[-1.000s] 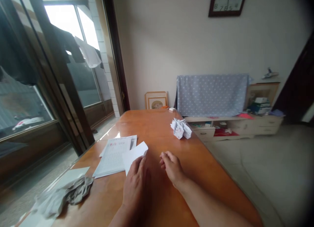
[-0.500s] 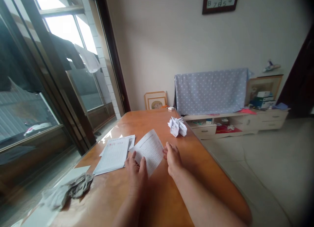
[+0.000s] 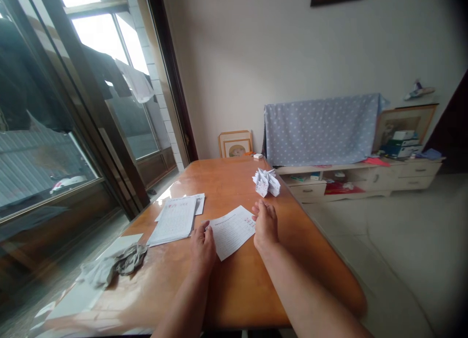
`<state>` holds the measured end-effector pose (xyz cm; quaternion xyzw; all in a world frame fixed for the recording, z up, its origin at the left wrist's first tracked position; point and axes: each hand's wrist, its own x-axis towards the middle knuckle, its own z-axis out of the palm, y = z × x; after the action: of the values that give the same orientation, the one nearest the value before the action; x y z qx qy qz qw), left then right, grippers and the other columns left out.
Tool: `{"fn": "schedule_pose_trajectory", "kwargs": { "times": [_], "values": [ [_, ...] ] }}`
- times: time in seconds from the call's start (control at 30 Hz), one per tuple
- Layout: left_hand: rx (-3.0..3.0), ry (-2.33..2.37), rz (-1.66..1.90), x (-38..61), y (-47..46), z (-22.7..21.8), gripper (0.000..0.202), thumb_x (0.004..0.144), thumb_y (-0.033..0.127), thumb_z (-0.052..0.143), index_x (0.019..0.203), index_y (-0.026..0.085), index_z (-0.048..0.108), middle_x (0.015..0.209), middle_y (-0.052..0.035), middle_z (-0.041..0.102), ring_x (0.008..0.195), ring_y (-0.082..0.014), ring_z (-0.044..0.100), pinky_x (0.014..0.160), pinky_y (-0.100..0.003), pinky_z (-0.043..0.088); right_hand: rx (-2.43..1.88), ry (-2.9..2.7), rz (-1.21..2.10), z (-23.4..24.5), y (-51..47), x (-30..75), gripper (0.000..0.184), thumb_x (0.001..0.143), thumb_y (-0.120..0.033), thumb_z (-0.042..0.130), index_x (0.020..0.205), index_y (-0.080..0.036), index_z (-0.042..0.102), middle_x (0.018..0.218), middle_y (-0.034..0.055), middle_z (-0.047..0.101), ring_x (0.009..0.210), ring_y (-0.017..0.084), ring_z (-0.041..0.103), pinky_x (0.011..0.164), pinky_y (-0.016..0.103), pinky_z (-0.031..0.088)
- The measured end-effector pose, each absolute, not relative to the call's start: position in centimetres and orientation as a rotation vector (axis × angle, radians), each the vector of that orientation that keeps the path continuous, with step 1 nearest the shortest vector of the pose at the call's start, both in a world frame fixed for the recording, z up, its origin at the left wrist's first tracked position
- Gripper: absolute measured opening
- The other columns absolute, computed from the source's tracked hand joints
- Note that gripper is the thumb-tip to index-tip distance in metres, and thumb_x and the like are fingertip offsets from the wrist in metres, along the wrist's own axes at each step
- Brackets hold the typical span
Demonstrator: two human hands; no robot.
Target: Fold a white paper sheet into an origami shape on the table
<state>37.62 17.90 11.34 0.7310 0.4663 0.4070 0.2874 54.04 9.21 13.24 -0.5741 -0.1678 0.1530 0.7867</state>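
Observation:
A printed paper sheet (image 3: 232, 230) lies flat on the orange wooden table (image 3: 234, 289), between my two hands. My left hand (image 3: 202, 245) rests on the sheet's near left corner, fingers curled onto the edge. At the sheet's right edge my right hand (image 3: 265, 224) presses down with its fingers lying flat. A stack of printed papers (image 3: 175, 221) sits just left of the left hand. Beyond the right hand stands a folded white paper model (image 3: 266, 182).
A crumpled grey cloth (image 3: 113, 266) and a white sheet (image 3: 91, 284) lie at the table's left near edge. A small white box (image 3: 258, 156) sits at the far edge. Glass doors run along the left. A low cabinet (image 3: 365, 179) with a dotted cloth stands behind.
The sheet, folded and lifted by my left hand a second ago, was turned over and now lies flat on the table. Both hands moved forward onto its edges.

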Motion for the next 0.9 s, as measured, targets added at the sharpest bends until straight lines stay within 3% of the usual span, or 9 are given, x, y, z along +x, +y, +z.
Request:
{"fn": "schedule_pose_trajectory", "kwargs": {
  "times": [0.2,0.37,0.5,0.6,0.7,0.8,0.9],
  "values": [
    [1.939,1.186,1.020,37.8,17.7,11.6,0.040,0.090,0.044,0.048,0.107,0.016,0.071,0.112,-0.0119,0.072,0.109,-0.0292,0.065,0.101,-0.044,0.047,-1.170,-0.328,0.372,16.2,7.5,53.0,0.040,0.090,-0.048,0.048,0.119,-0.023,0.055,0.130,0.0105,0.062,0.116,0.024,0.062,0.085,0.032,0.052],
    [1.962,1.197,0.913,37.7,18.0,11.9,0.038,0.086,0.053,0.052,0.097,0.022,0.072,0.099,-0.0061,0.076,0.102,-0.0308,0.068,0.097,-0.044,0.049,-1.373,-0.638,0.535,15.4,6.3,52.6,0.032,0.085,-0.042,0.060,0.108,-0.020,0.061,0.112,0.0083,0.070,0.105,0.023,0.065,0.089,0.033,0.051],
    [1.978,1.185,0.874,37.6,18.5,11.6,0.038,0.085,0.056,0.054,0.096,0.026,0.073,0.094,-0.0040,0.077,0.099,-0.0305,0.069,0.097,-0.043,0.049,-1.687,-1.179,0.626,13.6,4.4,53.2,0.055,0.080,-0.062,0.066,0.123,-0.027,0.064,0.127,0.0077,0.068,0.115,0.031,0.063,0.093,0.042,0.048],
    [1.893,1.128,0.865,37.6,18.1,11.5,0.037,0.083,0.055,0.055,0.094,0.025,0.074,0.092,-0.0041,0.077,0.092,-0.0294,0.071,0.088,-0.040,0.053,-1.765,-1.428,0.654,13.2,3.7,54.3,0.075,0.073,-0.070,0.069,0.135,-0.030,0.059,0.135,0.0105,0.064,0.120,0.036,0.061,0.094,0.044,0.048],
    [1.847,1.123,0.894,37.8,17.3,11.9,0.037,0.083,0.053,0.056,0.091,0.022,0.074,0.087,-0.0049,0.076,0.086,-0.0278,0.072,0.081,-0.038,0.055,-1.779,-1.332,0.557,14.1,4.5,56.1,0.063,0.082,-0.062,0.062,0.132,-0.024,0.062,0.126,0.0137,0.069,0.109,0.033,0.066,0.086,0.040,0.049],
    [1.837,1.136,0.896,38.0,16.7,12.3,0.038,0.083,0.052,0.054,0.091,0.021,0.074,0.085,-0.0048,0.076,0.080,-0.0260,0.072,0.079,-0.036,0.055,-1.750,-1.270,0.488,15.5,5.9,57.6,0.045,0.085,-0.052,0.062,0.118,-0.023,0.068,0.105,0.0106,0.075,0.092,0.028,0.069,0.074,0.035,0.047],
    [1.853,1.140,0.892,38.0,16.5,12.4,0.041,0.085,0.053,0.053,0.091,0.019,0.074,0.081,-0.0051,0.075,0.080,-0.0265,0.071,0.079,-0.036,0.053,-1.757,-1.254,0.439,16.2,6.4,57.6,0.046,0.087,-0.053,0.059,0.120,-0.022,0.067,0.106,0.0122,0.074,0.092,0.029,0.068,0.073,0.035,0.046]
  ]
}}
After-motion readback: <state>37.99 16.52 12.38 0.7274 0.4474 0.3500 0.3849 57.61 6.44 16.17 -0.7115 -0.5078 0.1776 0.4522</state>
